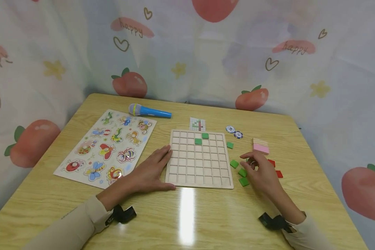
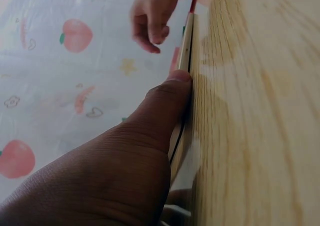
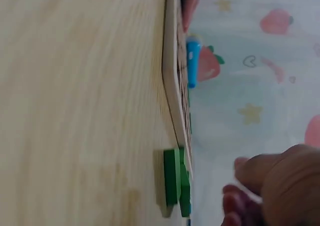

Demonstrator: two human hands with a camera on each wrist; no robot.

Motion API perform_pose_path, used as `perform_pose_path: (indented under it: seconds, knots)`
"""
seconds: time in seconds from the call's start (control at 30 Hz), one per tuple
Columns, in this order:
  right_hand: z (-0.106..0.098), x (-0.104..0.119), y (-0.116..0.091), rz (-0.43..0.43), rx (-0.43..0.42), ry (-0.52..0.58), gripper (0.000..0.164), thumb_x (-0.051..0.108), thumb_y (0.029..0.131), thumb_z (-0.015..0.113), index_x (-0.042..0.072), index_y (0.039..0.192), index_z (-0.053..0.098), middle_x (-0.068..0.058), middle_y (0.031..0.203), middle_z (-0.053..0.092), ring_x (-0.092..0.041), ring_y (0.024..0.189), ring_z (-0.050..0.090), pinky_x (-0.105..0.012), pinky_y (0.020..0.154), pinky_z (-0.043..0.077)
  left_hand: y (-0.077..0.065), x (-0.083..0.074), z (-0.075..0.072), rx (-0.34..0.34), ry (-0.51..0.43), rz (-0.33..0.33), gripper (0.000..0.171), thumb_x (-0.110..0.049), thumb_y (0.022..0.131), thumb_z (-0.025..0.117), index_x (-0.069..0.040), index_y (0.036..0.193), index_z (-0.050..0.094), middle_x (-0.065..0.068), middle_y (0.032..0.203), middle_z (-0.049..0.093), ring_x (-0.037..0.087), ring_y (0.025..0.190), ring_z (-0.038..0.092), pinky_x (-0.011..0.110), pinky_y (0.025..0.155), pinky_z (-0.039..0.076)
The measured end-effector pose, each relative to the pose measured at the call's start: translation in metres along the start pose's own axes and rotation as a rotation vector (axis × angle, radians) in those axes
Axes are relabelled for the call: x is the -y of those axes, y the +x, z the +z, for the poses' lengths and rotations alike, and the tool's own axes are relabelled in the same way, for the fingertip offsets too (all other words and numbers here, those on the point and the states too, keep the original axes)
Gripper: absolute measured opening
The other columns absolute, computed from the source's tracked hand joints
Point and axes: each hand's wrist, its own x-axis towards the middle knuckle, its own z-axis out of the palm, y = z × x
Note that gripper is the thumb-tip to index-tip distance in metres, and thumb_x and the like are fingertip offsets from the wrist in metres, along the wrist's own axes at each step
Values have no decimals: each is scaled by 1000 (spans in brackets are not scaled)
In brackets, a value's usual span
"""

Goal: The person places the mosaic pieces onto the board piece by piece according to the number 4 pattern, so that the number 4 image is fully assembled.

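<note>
A square wooden grid board (image 1: 184, 158) lies on the table with two green tiles (image 1: 198, 141) in its upper cells. My left hand (image 1: 150, 170) rests along the board's left side, its fingers spread at that edge and the thumb by the near-left corner. To the right of the board, my right hand (image 1: 262, 172) is held over several loose green tiles (image 1: 244, 181), thumb and index finger apart. In the right wrist view the green tiles (image 3: 172, 176) lie flat on the table below my fingers, and no tile shows between thumb and fingertips.
Behind the board lies a small pattern card (image 1: 197, 124). Two poker chips (image 1: 238, 134), pink tiles (image 1: 260, 149) in a stack and red tiles (image 1: 279, 174) are on the right. An insect puzzle board (image 1: 112, 146) and a blue toy microphone (image 1: 153, 111) lie to the left.
</note>
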Motion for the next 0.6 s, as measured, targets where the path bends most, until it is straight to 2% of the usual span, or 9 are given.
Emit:
perform_pose_path:
  seconds: [0.1,0.3,0.43,0.6]
  knots:
    - [7,-6,-3,40,21,-29,24,18,102,74,11,125,71,-5,104,65,-13,82,54,-19,66,45,0,0,0,4,0,-3,128,-76,82,78,-4,171,21,15,181,10,42,167,17,57,135,25]
    - [15,-10,-1,40,68,-81,32,21,98,80,10,127,72,-7,104,64,-16,83,53,-24,66,44,0,0,1,6,-5,-4,128,-75,82,78,-5,171,19,14,182,10,40,168,15,56,136,23]
    - [17,-7,0,43,100,-117,29,19,98,79,9,124,74,-9,110,66,-19,87,53,-25,70,45,0,0,2,1,-5,0,128,-74,82,79,-4,171,20,15,181,11,40,167,16,56,136,23]
    - [19,-5,2,38,94,-145,22,14,98,77,7,119,75,-12,115,69,-21,89,56,-28,72,48,2,0,1,-2,2,3,128,-74,81,79,-3,170,20,15,181,11,42,167,17,57,135,24]
